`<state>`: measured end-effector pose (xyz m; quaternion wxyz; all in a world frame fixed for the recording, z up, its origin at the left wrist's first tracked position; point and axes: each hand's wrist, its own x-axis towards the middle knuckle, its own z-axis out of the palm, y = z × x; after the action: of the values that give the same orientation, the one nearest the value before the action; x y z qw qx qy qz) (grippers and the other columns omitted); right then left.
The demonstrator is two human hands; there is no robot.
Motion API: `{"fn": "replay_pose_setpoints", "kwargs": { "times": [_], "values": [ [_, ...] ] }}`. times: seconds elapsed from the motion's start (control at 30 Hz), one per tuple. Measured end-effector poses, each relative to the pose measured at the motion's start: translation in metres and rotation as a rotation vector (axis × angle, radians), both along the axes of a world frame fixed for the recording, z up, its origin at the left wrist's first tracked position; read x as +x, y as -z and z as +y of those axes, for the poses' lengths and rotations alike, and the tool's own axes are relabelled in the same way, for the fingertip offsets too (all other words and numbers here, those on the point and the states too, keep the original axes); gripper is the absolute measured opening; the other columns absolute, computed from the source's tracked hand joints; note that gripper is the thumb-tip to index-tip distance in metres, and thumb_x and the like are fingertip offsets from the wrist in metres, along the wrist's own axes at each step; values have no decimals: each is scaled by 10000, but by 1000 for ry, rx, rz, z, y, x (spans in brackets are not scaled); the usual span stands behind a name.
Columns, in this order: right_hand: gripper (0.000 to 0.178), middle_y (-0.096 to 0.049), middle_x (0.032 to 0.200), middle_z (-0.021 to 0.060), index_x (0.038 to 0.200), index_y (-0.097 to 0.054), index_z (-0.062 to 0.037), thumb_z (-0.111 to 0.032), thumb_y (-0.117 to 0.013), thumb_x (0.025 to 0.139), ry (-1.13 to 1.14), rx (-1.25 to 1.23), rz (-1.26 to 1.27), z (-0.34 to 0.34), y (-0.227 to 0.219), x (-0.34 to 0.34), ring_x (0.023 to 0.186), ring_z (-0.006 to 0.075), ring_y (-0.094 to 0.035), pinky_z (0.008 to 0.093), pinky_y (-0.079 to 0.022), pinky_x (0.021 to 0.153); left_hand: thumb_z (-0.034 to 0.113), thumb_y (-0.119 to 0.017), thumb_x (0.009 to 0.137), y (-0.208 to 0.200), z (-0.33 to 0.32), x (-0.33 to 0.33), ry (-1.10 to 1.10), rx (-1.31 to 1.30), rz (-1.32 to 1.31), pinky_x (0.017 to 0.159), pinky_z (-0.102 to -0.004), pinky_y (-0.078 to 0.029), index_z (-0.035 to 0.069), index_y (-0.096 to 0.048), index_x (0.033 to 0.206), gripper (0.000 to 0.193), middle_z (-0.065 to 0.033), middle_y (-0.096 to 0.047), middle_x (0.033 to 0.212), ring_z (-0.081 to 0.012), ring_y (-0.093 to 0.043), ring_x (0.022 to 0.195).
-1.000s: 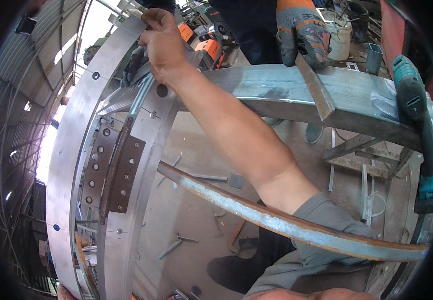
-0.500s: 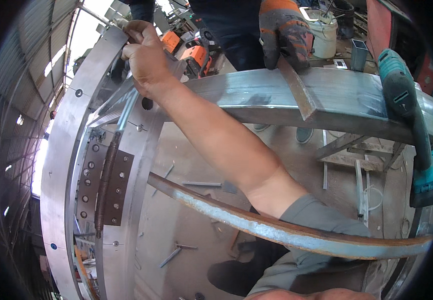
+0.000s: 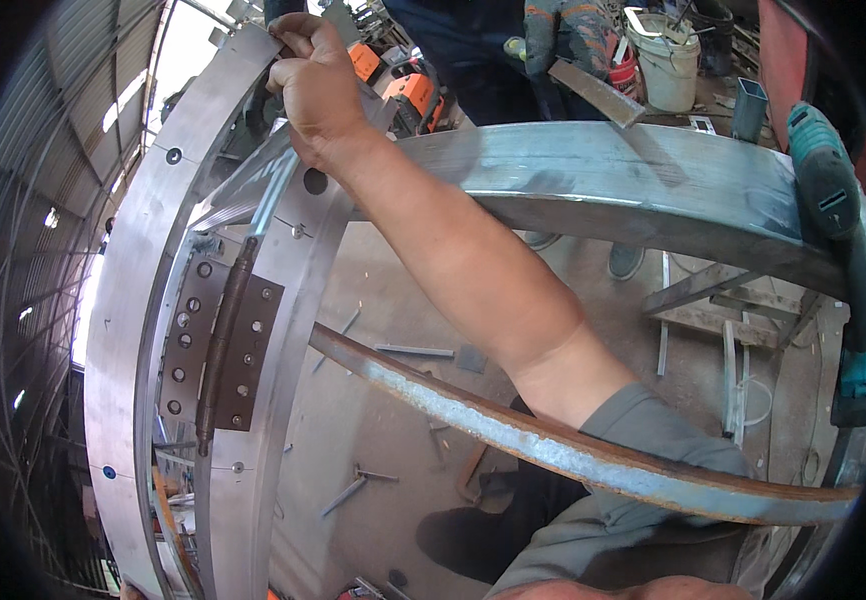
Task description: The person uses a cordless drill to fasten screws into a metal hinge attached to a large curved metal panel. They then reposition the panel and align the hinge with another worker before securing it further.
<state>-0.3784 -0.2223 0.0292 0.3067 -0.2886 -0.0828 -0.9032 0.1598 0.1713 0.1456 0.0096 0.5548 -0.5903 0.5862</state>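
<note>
My right hand (image 3: 321,95) reaches across to the far left, its fingers curled at the upper end of a curved silver metal frame (image 3: 131,290). What sits between those fingers is too small to make out. Below the hand, a brown steel hinge (image 3: 223,345) with a long pin barrel spans the two parallel sides of the frame. A pale bluish rod (image 3: 273,195) lines up with the top of the barrel. My left hand does not show. Across from me, a person's gloved hand (image 3: 565,40) holds a flat rusty metal strip (image 3: 598,92) above a thick curved beam (image 3: 593,170).
A teal power tool (image 3: 833,190) rests on the beam's right end. A rusty curved bar (image 3: 513,440) crosses in front of my body. Beyond stand a white bucket (image 3: 668,65) and an orange machine (image 3: 415,98). Metal offcuts (image 3: 345,495) lie on the floor near a wooden stand (image 3: 718,300).
The co-worker's gloved hand has moved the rusty strip up and away from me. My right hand stays at the frame's end; the whole view has shifted slightly.
</note>
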Motion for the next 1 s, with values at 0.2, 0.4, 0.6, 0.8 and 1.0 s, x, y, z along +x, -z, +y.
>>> {"fn": "replay_pose_setpoints", "kwargs": {
  "times": [0.2,0.4,0.6,0.8,1.0],
  "values": [
    [611,-606,1336,127,1358,-479,-29,117,-487,764,-2,41,43,-1,-1,0,1021,191,-596,304,-499,792,304,-615,1011,6,0,-4,50,-18,117,593,-478,-511,97,-719,790,320,-164,-670,715,-385,-637,629],
    [600,-611,1307,128,1352,-483,-30,115,-496,770,-50,61,33,3,1,-1,957,193,-600,306,-530,696,285,-613,1014,5,3,-9,2,-9,47,640,-485,-527,87,-734,863,277,-142,-693,757,-369,-656,668],
    [588,-601,1323,147,1343,-492,2,118,-513,767,-4,54,43,3,1,2,953,208,-606,301,-539,694,276,-608,1020,5,4,14,118,74,-56,732,-432,-571,75,-753,956,256,-118,-731,869,-333,-702,775],
    [546,-609,1286,140,1328,-513,21,137,-521,794,-5,58,-18,-2,3,5,1012,185,-585,270,-510,792,314,-611,1028,11,6,27,-143,55,124,768,-405,-588,64,-757,1116,303,-122,-762,1033,-314,-738,875],
    [527,-610,1245,114,1316,-522,23,150,-506,804,5,64,-34,-5,7,6,1026,180,-581,259,-480,826,343,-628,1031,20,5,19,-108,-19,148,715,-400,-590,69,-772,1101,318,-127,-772,999,-295,-743,843]
  ]
}}
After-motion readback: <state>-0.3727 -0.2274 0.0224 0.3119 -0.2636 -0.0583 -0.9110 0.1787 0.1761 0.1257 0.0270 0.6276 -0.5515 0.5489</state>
